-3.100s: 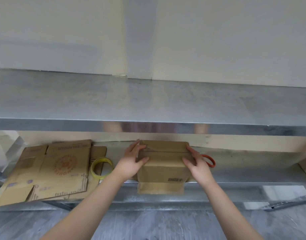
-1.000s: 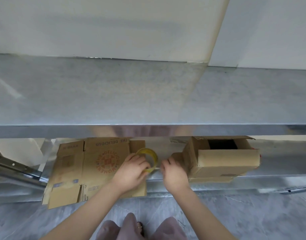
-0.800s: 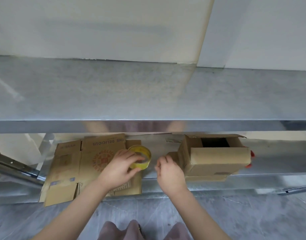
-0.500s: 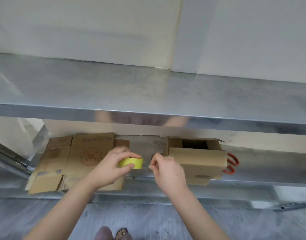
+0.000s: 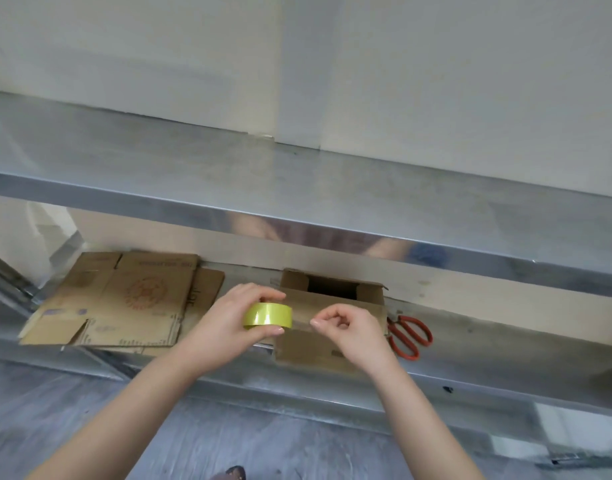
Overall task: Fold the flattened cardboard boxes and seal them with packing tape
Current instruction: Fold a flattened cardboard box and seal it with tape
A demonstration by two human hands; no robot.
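Note:
My left hand [image 5: 228,323] grips a yellow-green roll of packing tape [image 5: 267,315] in front of a folded cardboard box [image 5: 332,310] that stands on the lower metal shelf [image 5: 488,355]. My right hand [image 5: 349,332] pinches the free end of the clear tape, a short strip stretched between it and the roll. The box's far side gapes open, showing a dark inside. A stack of flattened cardboard boxes [image 5: 124,303] lies on the shelf to the left.
Red-handled scissors [image 5: 406,336] lie on the shelf just right of the box. The upper metal shelf [image 5: 297,188] overhangs the work area, its front lip close above the box. Grey floor [image 5: 228,427] lies below.
My left hand lifted the tape roll off the flat boxes and carried it right to the folded box. My right hand took the tape's end and drew it out.

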